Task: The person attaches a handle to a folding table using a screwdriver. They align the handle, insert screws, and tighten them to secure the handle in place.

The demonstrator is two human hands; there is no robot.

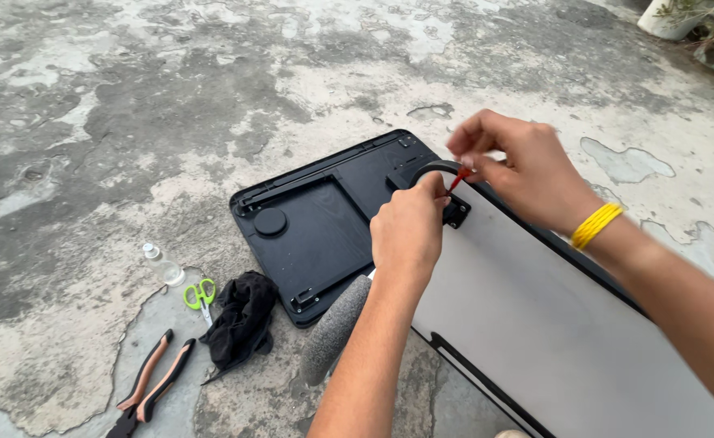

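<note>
We see the right hand (527, 166) pinching a small red-handled tool (459, 178) between thumb and fingertips, its grip closed on the handle and the tip pointing down at a black bracket (456, 212). A yellow band (594, 225) circles that wrist. The left hand (408, 231) is curled shut just beside the tool, its fingers pressed against a black curved bar (436, 168) that arches over the bracket; we cannot tell how much of the bar it actually clasps.

The bracket sits on the edge of a large white panel (551, 324) that runs toward the lower right. Touching the panel's upper left end is a black plastic tray (316, 227) with a recessed rectangular field and a round knob (270, 221) near its left edge. Both lie flat on a cracked, stained concrete floor (170, 97).

A grey foam-covered cylinder (332, 330) lies under the left forearm, against the tray's near corner. Left of it lie a crumpled black cloth (242, 320), green-handled scissors (200, 296), a small clear bottle (162, 264), and orange-and-black pliers (150, 381) nearest the bottom edge. Plant pots (701, 24) stand in the far right corner.
</note>
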